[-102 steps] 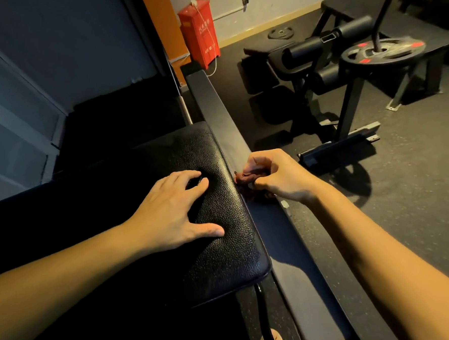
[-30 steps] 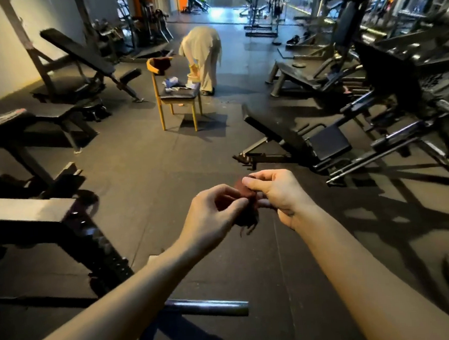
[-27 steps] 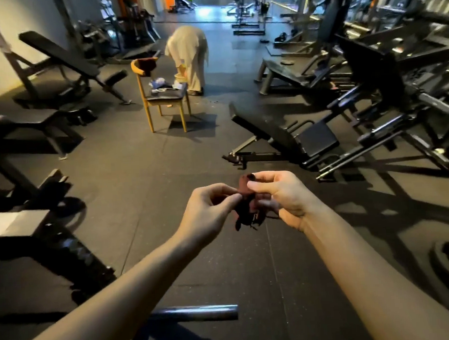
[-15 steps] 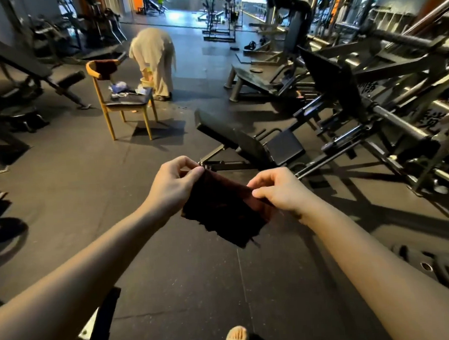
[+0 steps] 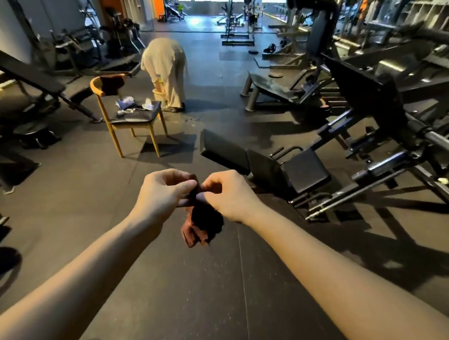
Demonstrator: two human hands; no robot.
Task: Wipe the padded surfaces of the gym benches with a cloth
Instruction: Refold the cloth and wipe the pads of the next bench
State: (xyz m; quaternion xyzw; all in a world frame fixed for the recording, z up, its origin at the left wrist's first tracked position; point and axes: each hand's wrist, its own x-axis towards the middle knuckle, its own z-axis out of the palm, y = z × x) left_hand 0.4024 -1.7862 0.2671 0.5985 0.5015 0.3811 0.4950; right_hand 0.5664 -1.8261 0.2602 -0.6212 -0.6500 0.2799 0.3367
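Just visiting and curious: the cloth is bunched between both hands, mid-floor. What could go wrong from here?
The cloth hangs from fingertip pinches of the left hand and right hand; it could slip onto the floor. Bunched like this, it may wipe the bench poorly. Low steel bars beside that bench could trip someone looking at their hands.

The person's arms are bare along all that shows. The left forearm (image 5: 80, 283) reaches in from 8 o'clock and the right forearm (image 5: 343, 275) from 4 o'clock, both slim and smooth. The left hand (image 5: 164, 197) and right hand (image 5: 229, 195), near the centre, are bare too. Any sleeve lies out of sight.
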